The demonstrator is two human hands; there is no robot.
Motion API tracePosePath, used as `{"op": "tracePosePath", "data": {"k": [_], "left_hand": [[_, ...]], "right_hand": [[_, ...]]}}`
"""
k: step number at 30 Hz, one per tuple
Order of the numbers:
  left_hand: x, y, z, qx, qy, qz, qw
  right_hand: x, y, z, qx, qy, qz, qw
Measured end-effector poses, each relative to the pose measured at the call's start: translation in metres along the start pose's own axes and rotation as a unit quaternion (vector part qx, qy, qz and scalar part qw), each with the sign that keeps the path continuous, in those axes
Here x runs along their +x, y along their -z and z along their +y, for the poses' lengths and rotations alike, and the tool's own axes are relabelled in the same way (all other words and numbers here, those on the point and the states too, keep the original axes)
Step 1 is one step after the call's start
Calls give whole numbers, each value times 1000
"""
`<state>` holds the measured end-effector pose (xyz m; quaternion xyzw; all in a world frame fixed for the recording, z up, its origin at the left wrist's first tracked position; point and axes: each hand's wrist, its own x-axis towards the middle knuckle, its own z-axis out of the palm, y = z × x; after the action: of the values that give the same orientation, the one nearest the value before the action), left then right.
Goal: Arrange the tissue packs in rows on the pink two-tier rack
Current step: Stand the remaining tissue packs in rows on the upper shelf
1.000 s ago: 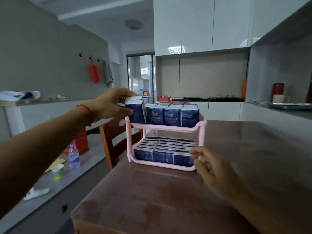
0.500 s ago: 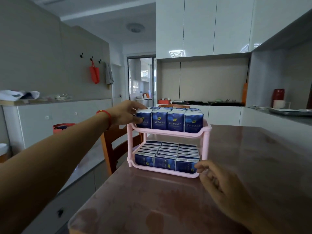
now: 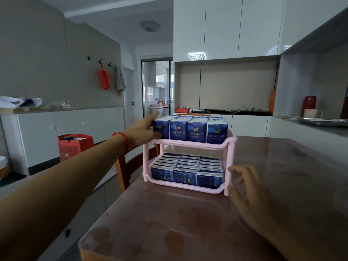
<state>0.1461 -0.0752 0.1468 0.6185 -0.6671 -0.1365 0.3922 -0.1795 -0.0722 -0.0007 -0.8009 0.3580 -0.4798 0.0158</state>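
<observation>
The pink two-tier rack (image 3: 188, 143) stands on the brown table (image 3: 188, 223). Dark blue tissue packs fill both tiers: the upper row (image 3: 195, 131) stands upright in several columns, the lower packs (image 3: 186, 167) lie in three columns. My left hand (image 3: 145, 129) reaches across to the leftmost upper pack (image 3: 162, 129), fingers spread flat against its left side and top. My right hand (image 3: 246, 187) hovers with fingers apart beside the rack's front right post (image 3: 227, 174), fingertips touching or nearly touching it.
A wooden chair (image 3: 131, 166) stands just left of the table behind the rack. A red paper bag (image 3: 75, 146) sits on the low counter at left. A grey counter with a tray (image 3: 323, 122) runs along the right.
My left hand set the leftmost pack down into the upper row and now presses flat against it. My right hand stays beside the rack's front right post.
</observation>
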Motion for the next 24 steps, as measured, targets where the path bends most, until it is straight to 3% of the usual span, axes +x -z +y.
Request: {"op": "tracePosePath", "data": {"k": [4,7,9,11,18,24], "left_hand": [[-20,-13,-9,-103,-22,105,989],[-41,-38,-39,-162,49,201,965],[-51,-61,-58,-141,129,198,961],[-57,-78,-71,-94,154,173,968],[-62,-91,-91,23,86,231,969],[-61,-91,-94,14,65,224,972]], "right_hand": [[1,-2,9,0,-67,-7,998],[3,-4,13,12,-118,-58,991],[5,-7,15,-5,-133,-87,987],[9,-10,18,-45,-123,-81,988],[18,-13,31,-31,-95,-69,993],[18,-16,33,-30,-104,-60,992]]}}
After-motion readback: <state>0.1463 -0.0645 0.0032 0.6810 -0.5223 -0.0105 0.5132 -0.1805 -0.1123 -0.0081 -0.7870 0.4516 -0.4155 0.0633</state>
